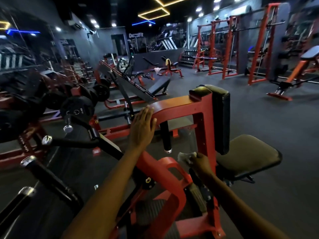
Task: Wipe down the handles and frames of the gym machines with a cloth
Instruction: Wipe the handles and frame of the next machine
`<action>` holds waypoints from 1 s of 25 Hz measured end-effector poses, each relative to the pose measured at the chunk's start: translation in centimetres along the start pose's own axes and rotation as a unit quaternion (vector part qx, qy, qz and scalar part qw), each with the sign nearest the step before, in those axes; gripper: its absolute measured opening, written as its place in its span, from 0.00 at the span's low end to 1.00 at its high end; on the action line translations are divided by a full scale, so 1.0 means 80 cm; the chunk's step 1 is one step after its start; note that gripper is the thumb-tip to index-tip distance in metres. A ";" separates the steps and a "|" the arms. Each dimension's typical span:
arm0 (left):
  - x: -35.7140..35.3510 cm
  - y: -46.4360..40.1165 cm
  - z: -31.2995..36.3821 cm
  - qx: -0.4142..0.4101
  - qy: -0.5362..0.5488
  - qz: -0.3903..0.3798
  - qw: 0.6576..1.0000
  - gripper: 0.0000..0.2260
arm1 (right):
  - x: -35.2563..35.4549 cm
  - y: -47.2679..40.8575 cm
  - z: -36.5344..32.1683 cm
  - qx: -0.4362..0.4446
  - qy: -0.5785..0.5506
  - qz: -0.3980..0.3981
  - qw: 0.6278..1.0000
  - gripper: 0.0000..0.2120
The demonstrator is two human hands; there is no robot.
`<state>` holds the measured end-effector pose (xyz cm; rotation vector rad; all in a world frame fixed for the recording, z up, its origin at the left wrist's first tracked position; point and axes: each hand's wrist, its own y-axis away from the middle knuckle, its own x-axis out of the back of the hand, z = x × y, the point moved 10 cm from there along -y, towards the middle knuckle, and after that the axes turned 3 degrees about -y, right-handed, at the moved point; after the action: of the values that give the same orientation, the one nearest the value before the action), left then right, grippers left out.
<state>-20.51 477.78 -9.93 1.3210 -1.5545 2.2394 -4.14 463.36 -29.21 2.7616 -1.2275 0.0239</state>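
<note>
A small pale cloth [187, 156] is pinched in the right hand [201, 161], low and right of centre in the frame, and is pressed against the red upright post [205, 128] of the machine frame. The grip of that hand is curled round the cloth, and part of the cloth is seen sticking out toward the left of the knuckles. The left hand [142, 125] is laid flat, fingers straight and spread together, on the curved top bar [172, 107] of the same frame at mid-frame; nothing is held in it, and it is judged to be used as a brace.

The relation that matters is the post's long axis: it runs nearly vertical in the picture, from the cloth up to the corner beside the black back pad [221, 121]. Most of the unwiped length is thus judged to lie above the cloth, so an upward stroke along the post is called for. The black hanging handle [166, 137] is just left of the cloth and slightly above it, apart from it; the right hand is the nearer one to it. The seat pad [248, 154] lies to the right of the post.
</note>
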 end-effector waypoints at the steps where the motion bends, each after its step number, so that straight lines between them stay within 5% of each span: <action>1: -0.012 -0.005 -0.006 -0.010 0.008 0.006 1.000 0.21 | -0.010 -0.015 0.007 -0.023 -0.027 0.003 0.999 0.09; 7: -0.022 0.001 -0.013 -0.041 0.002 0.113 0.993 0.19 | -0.074 -0.053 -0.131 0.162 -0.193 0.056 0.966 0.09; 12: -0.022 0.007 -0.008 -0.065 -0.043 0.181 0.980 0.19 | -0.124 -0.038 -0.120 0.295 -0.054 0.050 0.953 0.22; 15: -0.022 0.008 -0.008 -0.063 -0.046 0.194 0.978 0.19 | -0.121 -0.038 -0.066 0.253 0.057 0.042 0.965 0.25; 18: -0.022 0.010 -0.010 -0.061 -0.036 0.197 0.978 0.19 | -0.108 -0.075 -0.068 0.177 0.075 0.054 0.980 0.14; 21: -0.020 0.011 -0.009 -0.061 -0.033 0.208 0.976 0.20 | -0.097 -0.089 -0.136 0.227 -0.088 0.109 0.964 0.09; 23: -0.019 0.011 -0.008 -0.064 -0.033 0.206 0.976 0.20 | -0.114 -0.068 -0.140 0.289 -0.035 0.097 0.952 0.13; 25: -0.018 0.011 -0.008 -0.063 -0.038 0.209 0.975 0.20 | -0.124 -0.060 -0.074 0.260 0.062 0.067 0.961 0.19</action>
<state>-20.45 478.37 -11.58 1.1413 -2.1338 2.2804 -7.01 474.53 -24.43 3.0221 -1.5555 0.6081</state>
